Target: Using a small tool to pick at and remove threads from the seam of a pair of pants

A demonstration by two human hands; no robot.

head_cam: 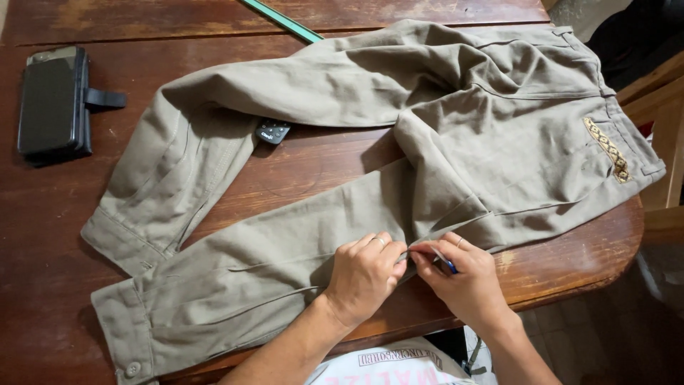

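Left hand (365,274): fingers curled shut, pinching the near seam of the trousers (399,142).
Right hand (467,281): closed on the same seam, gripping a small blue-tipped tool (446,262), perhaps a seam ripper.
Trousers: khaki, spread flat across the wooden table (43,228).
Far left: black phone case (53,100).
Far edge: green ruler (281,20).

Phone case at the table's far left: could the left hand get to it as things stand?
Probably yes. The left hand is pinching the trousers seam, and only flat cloth and bare table lie between it and the black phone case.
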